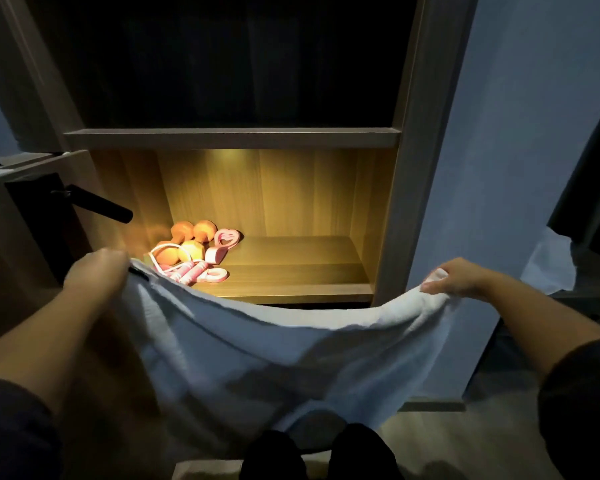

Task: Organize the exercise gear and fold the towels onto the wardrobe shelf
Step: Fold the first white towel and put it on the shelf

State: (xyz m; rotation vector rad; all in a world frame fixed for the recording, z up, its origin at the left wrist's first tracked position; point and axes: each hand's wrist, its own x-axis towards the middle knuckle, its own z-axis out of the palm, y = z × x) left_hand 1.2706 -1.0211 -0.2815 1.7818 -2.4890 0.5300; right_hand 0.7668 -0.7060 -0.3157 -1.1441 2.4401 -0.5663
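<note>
Towel [257, 358] stretched wide — left grip [97, 268], blurred, and right grip [454, 275] each pinch corner; edge hides part of rope [194, 273].

Black door handle [99, 204], blue wall [506, 143]

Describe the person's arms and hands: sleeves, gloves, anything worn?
Both bare: left hand and right hand show no gloves, rings or watch. Forearms are uncovered. A dark left sleeve and a dark right sleeve end near the elbows; no markings visible on them.
</note>
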